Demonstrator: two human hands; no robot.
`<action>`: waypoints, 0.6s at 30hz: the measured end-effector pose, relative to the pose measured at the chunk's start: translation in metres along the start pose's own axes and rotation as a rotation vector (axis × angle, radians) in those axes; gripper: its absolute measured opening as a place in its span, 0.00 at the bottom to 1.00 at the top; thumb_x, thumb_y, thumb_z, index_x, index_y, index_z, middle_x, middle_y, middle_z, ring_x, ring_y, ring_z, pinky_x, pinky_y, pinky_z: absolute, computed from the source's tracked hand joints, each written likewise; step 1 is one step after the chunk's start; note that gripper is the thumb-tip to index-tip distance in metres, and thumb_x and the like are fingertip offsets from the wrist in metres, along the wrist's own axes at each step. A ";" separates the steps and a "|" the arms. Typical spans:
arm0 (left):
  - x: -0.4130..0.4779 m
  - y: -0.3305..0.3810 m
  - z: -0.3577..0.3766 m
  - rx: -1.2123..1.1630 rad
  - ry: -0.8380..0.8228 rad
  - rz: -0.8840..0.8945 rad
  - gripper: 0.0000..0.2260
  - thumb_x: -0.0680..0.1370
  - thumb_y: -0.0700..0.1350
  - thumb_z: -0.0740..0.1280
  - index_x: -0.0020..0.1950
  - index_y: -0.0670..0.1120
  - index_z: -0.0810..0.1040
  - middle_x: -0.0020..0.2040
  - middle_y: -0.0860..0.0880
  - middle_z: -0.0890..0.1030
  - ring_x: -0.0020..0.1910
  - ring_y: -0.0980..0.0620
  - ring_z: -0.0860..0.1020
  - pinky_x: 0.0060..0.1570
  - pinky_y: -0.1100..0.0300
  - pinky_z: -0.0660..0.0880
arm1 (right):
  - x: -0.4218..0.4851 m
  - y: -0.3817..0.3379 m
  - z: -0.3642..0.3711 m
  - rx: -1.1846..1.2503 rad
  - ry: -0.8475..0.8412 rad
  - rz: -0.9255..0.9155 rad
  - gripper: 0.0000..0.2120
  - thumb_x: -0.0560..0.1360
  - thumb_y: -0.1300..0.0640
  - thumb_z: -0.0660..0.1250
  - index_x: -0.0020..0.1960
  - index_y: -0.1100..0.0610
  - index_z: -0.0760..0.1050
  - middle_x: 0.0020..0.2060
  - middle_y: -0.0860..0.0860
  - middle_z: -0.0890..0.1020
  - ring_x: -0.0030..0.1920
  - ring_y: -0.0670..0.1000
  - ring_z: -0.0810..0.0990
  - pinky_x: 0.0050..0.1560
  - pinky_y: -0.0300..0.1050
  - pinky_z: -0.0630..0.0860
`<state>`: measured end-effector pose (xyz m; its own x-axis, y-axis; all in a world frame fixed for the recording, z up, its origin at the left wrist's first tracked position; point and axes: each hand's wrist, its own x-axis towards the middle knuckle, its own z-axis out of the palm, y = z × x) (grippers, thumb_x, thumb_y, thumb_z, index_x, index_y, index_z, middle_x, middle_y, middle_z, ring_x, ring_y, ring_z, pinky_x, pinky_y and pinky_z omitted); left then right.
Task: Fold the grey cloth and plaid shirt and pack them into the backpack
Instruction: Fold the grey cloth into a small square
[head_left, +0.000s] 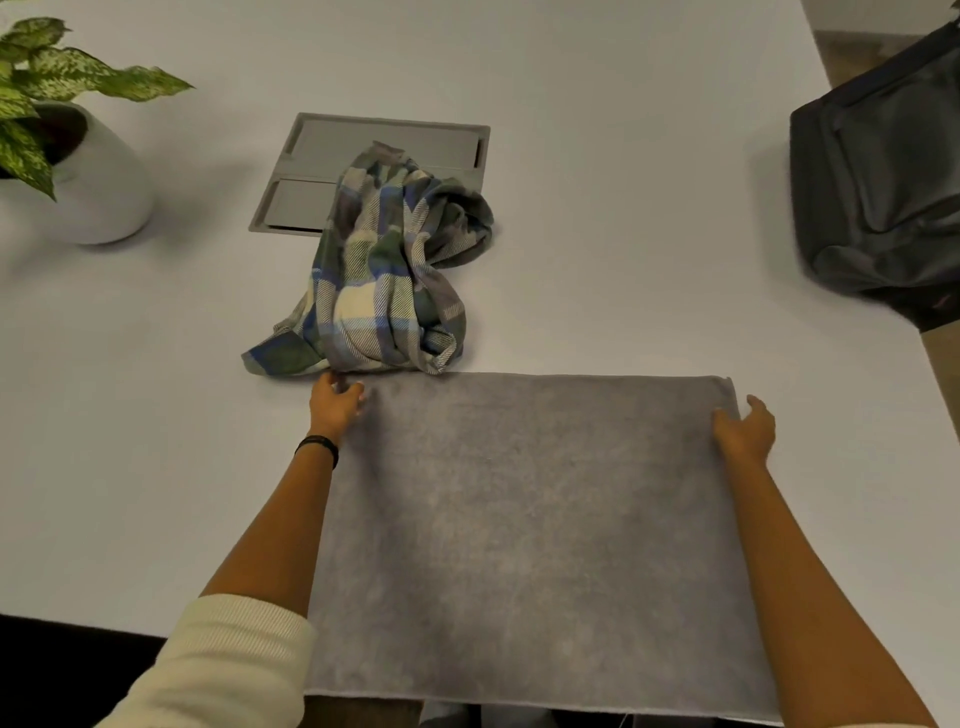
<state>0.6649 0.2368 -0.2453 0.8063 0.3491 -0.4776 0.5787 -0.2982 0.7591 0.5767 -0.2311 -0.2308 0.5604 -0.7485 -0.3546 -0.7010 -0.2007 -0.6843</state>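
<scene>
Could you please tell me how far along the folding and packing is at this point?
Done: nothing looks folded or packed. In hand: the grey cloth lies spread flat, left hand and right hand holding its far corners. Left: fold it, fold the crumpled plaid shirt, put both in the backpack.

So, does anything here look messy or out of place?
Only the plaid shirt: it lies crumpled in a heap, partly covering the grey panel set in the table, its near edge right against the grey cloth. The cloth itself lies flat, its near edge overhanging the table.
</scene>
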 end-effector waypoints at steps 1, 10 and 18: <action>0.002 0.001 0.003 -0.027 0.016 -0.008 0.18 0.78 0.36 0.63 0.67 0.35 0.66 0.63 0.36 0.72 0.42 0.47 0.77 0.31 0.66 0.75 | 0.003 0.000 0.001 0.001 0.001 0.019 0.27 0.77 0.62 0.62 0.73 0.61 0.58 0.72 0.60 0.62 0.70 0.60 0.64 0.68 0.52 0.63; -0.001 0.005 0.010 -0.024 0.128 -0.092 0.14 0.76 0.49 0.67 0.53 0.39 0.76 0.50 0.38 0.78 0.45 0.43 0.75 0.47 0.52 0.76 | 0.011 -0.001 0.009 -0.065 0.041 0.048 0.20 0.76 0.62 0.63 0.66 0.66 0.67 0.63 0.64 0.73 0.63 0.64 0.72 0.63 0.54 0.68; -0.012 0.029 -0.016 0.056 -0.059 0.014 0.13 0.77 0.46 0.66 0.33 0.46 0.72 0.36 0.46 0.73 0.39 0.48 0.69 0.37 0.59 0.69 | 0.009 -0.013 0.005 0.000 0.204 -0.049 0.18 0.73 0.63 0.60 0.27 0.51 0.61 0.26 0.47 0.67 0.36 0.54 0.70 0.45 0.46 0.64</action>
<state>0.6703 0.2377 -0.2104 0.8192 0.2917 -0.4938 0.5720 -0.3528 0.7405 0.5923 -0.2321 -0.2282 0.4926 -0.8505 -0.1844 -0.6754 -0.2400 -0.6973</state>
